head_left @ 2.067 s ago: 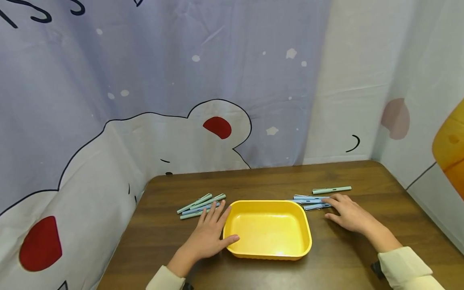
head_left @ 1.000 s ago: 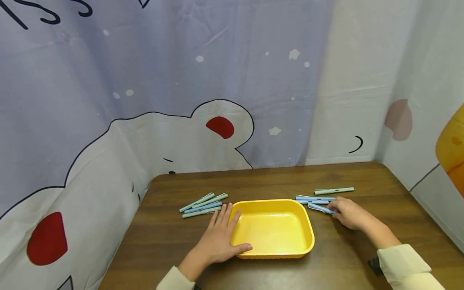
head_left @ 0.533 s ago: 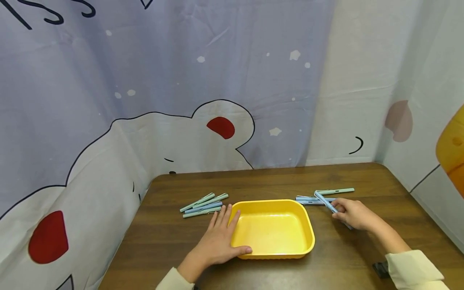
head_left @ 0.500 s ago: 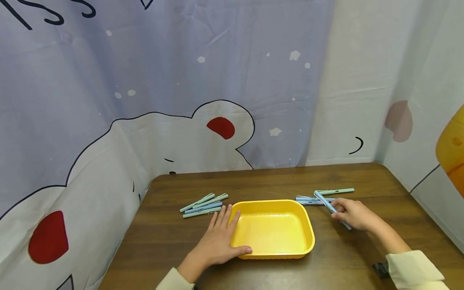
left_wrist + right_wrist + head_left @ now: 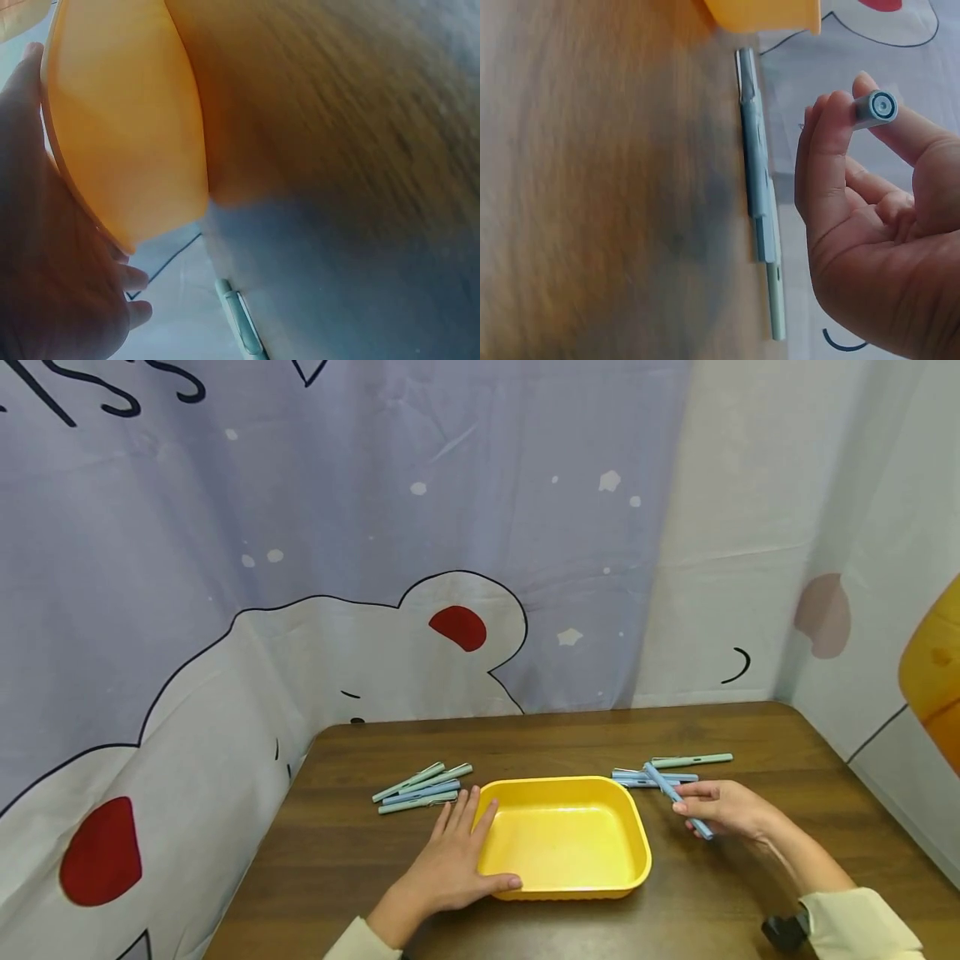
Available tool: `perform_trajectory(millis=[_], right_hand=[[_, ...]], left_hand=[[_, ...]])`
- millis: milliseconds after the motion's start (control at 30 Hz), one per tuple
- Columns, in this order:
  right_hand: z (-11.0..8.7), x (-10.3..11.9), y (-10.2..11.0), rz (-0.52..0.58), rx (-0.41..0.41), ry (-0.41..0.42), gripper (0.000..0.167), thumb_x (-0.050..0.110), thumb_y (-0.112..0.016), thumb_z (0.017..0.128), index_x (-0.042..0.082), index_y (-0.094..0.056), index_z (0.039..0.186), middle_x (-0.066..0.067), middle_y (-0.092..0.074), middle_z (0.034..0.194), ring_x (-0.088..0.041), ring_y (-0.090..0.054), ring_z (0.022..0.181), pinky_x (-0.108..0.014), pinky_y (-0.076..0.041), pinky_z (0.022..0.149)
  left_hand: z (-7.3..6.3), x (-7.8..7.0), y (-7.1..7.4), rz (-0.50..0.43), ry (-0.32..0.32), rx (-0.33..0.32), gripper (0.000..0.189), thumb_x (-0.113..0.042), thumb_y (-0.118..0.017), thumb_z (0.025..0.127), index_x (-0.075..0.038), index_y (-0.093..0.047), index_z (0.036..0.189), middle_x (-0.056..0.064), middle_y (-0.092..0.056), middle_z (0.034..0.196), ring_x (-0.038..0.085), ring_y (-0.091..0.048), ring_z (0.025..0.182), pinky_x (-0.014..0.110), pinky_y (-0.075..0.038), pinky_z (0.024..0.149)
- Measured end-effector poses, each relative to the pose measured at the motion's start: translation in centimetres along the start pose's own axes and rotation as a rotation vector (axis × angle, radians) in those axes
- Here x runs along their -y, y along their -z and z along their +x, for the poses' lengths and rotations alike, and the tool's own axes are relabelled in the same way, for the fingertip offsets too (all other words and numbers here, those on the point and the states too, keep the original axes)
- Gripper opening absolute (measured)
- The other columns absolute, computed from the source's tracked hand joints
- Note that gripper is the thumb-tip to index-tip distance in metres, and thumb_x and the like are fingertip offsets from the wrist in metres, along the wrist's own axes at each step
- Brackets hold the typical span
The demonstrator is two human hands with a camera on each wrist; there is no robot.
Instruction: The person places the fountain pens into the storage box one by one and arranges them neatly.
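Pinching a blue pen (image 5: 664, 783) above the desk (image 5: 315, 868) is the right hand (image 5: 722, 807); the left hand (image 5: 450, 862) rests, fingers straight, on a yellow tray (image 5: 566, 842).

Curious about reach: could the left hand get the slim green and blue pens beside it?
Probably yes: the left hand touches the yellow plastic tray, near the pens, with nothing visibly between.

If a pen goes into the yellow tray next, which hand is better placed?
Probably the right hand: it pinches a blue pen, lifted off the table, just right of the yellow tray. The left hand holds no pen; it lies spread at the tray's left side.
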State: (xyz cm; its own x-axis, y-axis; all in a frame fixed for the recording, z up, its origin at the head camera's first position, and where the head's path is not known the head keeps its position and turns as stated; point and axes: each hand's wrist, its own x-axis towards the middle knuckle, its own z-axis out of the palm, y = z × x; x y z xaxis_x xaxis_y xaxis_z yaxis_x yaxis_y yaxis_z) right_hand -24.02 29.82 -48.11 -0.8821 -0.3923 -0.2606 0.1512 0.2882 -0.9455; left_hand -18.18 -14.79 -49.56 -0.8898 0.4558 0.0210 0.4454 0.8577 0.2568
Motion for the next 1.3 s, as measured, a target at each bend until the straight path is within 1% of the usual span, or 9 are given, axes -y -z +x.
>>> perform_trajectory(millis=[100,233,333,467,567,633,900,1067,1300], right_hand=[[-0.1,-0.1,-0.3,0.094,0.023,0.002,0.065,0.013,-0.066,0.099,-0.023,-0.033,0.142,-0.006,-0.069,0.096,-0.013,-0.065,0.079,-0.029,-0.059,0.071],[-0.3,0.0,-0.5,0.197,0.072,0.027,0.063,0.008,-0.064,0.099,-0.02,-0.03,0.144,-0.005,-0.069,0.102,-0.013,-0.067,0.084,-0.027,-0.059,0.074],[-0.5,0.4,-0.7,0.233,0.097,0.032,0.062,0.009,-0.064,0.099,-0.018,-0.031,0.146,-0.004,-0.068,0.104,-0.014,-0.068,0.087,-0.028,-0.059,0.078],[-0.7,1.1,-1.2,0.256,0.104,0.028,0.06,0.009,-0.063,0.1,-0.013,-0.035,0.147,-0.002,-0.067,0.105,-0.015,-0.07,0.089,-0.031,-0.059,0.084],[-0.7,1.6,-1.7,0.264,0.108,0.028,0.061,0.009,-0.063,0.1,-0.011,-0.034,0.149,-0.001,-0.066,0.106,-0.014,-0.07,0.09,-0.032,-0.059,0.086],[-0.7,1.9,-2.1,0.263,0.117,0.033,0.062,0.009,-0.063,0.1,-0.012,-0.032,0.15,0.0,-0.066,0.106,-0.014,-0.07,0.09,-0.032,-0.059,0.085],[-0.6,3.1,-4.0,0.23,0.103,0.038,0.07,0.011,-0.064,0.1,-0.015,-0.025,0.151,-0.006,-0.068,0.109,-0.018,-0.071,0.09,-0.033,-0.06,0.081],[-0.2,3.8,-5.2,0.222,0.11,0.045,0.068,0.01,-0.064,0.1,-0.017,-0.026,0.149,-0.006,-0.069,0.106,-0.017,-0.07,0.088,-0.033,-0.06,0.079],[0.2,4.5,-6.9,0.196,0.092,0.011,0.071,0.013,-0.067,0.098,-0.018,-0.027,0.149,-0.004,-0.068,0.102,-0.015,-0.067,0.082,-0.031,-0.06,0.075]], left_hand=[[0.0,0.0,-0.1,-0.005,-0.001,0.001,0.107,-0.079,-0.053,0.086,-0.014,-0.017,0.164,0.017,-0.004,0.17,0.039,-0.005,0.156,0.058,-0.009,0.124],[0.0,0.0,-0.1,-0.012,0.0,0.012,0.108,-0.079,-0.054,0.086,-0.015,-0.015,0.164,0.016,0.0,0.17,0.039,-0.004,0.156,0.057,-0.008,0.124],[0.0,0.1,-0.1,-0.02,-0.001,0.017,0.109,-0.079,-0.055,0.086,-0.014,-0.015,0.164,0.015,0.001,0.17,0.038,-0.003,0.156,0.057,-0.007,0.124],[0.0,0.0,0.0,-0.023,-0.001,0.02,0.109,-0.079,-0.055,0.085,-0.015,-0.014,0.164,0.015,0.002,0.17,0.038,-0.002,0.156,0.057,-0.007,0.124],[0.0,0.0,0.0,-0.018,-0.003,0.021,0.11,-0.08,-0.054,0.085,-0.015,-0.014,0.164,0.015,0.003,0.17,0.038,-0.002,0.156,0.057,-0.007,0.124],[0.1,0.0,-0.1,-0.015,-0.007,0.018,0.11,-0.081,-0.053,0.085,-0.015,-0.014,0.164,0.015,0.003,0.17,0.038,-0.002,0.156,0.057,-0.008,0.124],[0.0,-0.1,-0.1,-0.013,-0.01,0.012,0.11,-0.081,-0.053,0.084,-0.013,-0.018,0.163,0.016,0.0,0.17,0.039,-0.004,0.156,0.057,-0.009,0.124],[0.1,-0.2,-0.1,-0.013,-0.006,0.012,0.11,-0.082,-0.052,0.085,-0.013,-0.017,0.164,0.016,0.001,0.17,0.038,-0.003,0.156,0.057,-0.009,0.124],[0.3,-0.3,0.0,-0.018,0.003,0.024,0.11,-0.083,-0.05,0.085,-0.014,-0.017,0.164,0.015,0.002,0.17,0.037,-0.002,0.156,0.057,-0.008,0.124]])
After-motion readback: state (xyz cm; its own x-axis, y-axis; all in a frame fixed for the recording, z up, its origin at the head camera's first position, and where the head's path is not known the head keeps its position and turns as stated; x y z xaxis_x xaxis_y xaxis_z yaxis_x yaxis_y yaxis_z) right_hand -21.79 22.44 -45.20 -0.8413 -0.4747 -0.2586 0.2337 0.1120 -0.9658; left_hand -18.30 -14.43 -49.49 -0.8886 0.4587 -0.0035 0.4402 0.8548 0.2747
